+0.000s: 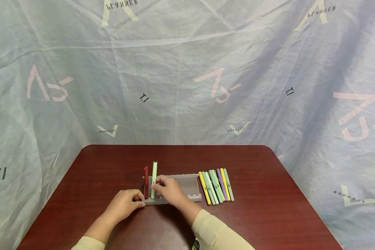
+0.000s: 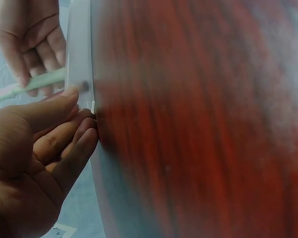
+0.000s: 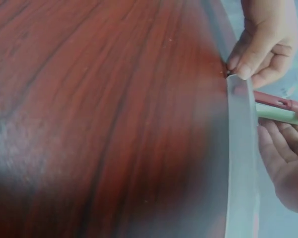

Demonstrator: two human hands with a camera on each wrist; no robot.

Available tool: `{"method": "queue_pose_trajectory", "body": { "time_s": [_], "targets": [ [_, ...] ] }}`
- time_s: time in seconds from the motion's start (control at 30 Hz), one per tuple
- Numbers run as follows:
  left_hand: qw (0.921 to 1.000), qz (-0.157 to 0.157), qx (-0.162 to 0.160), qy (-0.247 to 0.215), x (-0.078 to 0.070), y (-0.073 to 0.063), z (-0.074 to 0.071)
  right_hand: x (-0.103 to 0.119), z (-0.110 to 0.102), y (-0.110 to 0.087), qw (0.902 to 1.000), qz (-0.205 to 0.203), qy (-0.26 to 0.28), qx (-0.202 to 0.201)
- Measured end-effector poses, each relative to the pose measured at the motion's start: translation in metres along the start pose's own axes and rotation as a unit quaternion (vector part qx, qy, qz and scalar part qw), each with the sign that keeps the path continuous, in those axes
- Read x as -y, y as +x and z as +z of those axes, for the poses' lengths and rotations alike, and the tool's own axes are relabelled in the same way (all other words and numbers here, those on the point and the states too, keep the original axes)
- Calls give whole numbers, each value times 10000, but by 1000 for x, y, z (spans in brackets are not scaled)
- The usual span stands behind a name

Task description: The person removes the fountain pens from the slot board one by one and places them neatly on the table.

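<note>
A translucent pen rack point(image 1: 194, 198) with notched edges lies on the table. My left hand point(image 1: 123, 205) pinches its near left corner between thumb and fingers, as the left wrist view also shows. A dark red pen point(image 1: 146, 180) lies across the rack in the leftmost notches. Just right of it, my right hand point(image 1: 170, 191) pinches a light green pen point(image 1: 154, 171) between thumb and fingers. This pen runs nearly parallel to the red one, its near end at the rack's front edge point(image 3: 242, 163). The right hand covers part of the rack's middle.
Right beside the rack, several pens lie side by side in a row: yellow point(image 1: 204, 187), green and white ones, a purple pen point(image 1: 222, 184), and another yellow one. The dark red wooden table point(image 1: 262, 215) has a printed grey cloth point(image 1: 175, 69) hanging around it.
</note>
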State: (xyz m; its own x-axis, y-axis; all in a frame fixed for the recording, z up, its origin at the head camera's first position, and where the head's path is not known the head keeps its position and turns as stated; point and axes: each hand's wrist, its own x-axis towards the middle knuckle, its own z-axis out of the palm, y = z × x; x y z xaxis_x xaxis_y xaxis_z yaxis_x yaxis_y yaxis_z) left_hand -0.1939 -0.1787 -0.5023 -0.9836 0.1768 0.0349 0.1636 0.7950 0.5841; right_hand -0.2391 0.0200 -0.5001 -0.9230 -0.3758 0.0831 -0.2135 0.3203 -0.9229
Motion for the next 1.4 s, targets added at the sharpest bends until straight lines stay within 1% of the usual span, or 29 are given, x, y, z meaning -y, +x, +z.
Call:
{"method": "queue_pose_trajectory", "body": {
  "time_s": [0.1, 0.17, 0.37, 0.5, 0.6, 0.97, 1.07, 1.3, 1.4],
  "targets": [
    [10000, 25, -12, 26, -1, 1, 0, 1, -4, 0, 9989, -34, 461, -15],
    [10000, 25, 6, 30, -1, 1, 0, -1, -6, -1, 9973, -4, 734, 61],
    [10000, 21, -10, 33, -1, 0, 1, -10, -13, -8, 9921, 151, 1207, 312],
    [10000, 49, -22, 23, -1, -1, 1, -13, -22, -12, 9907, 217, 1294, 372],
    [10000, 14, 6, 2, -2, -2, 2, -15, -29, -15, 9896, 216, 1356, 432],
    [10000, -49, 48, -20, -2, -5, 1, -22, -49, -26, 9903, 262, 1267, 509],
    [10000, -46, 37, -31, -2, -5, 1, -23, -54, -28, 9917, 259, 1170, 465],
    [9999, 84, -87, -64, 0, -4, 1, -30, -65, -32, 9886, 216, 1390, 541],
    [9999, 90, -90, -60, 1, -3, 1, -31, -69, -33, 9893, 242, 1338, 528]
  ]
}}
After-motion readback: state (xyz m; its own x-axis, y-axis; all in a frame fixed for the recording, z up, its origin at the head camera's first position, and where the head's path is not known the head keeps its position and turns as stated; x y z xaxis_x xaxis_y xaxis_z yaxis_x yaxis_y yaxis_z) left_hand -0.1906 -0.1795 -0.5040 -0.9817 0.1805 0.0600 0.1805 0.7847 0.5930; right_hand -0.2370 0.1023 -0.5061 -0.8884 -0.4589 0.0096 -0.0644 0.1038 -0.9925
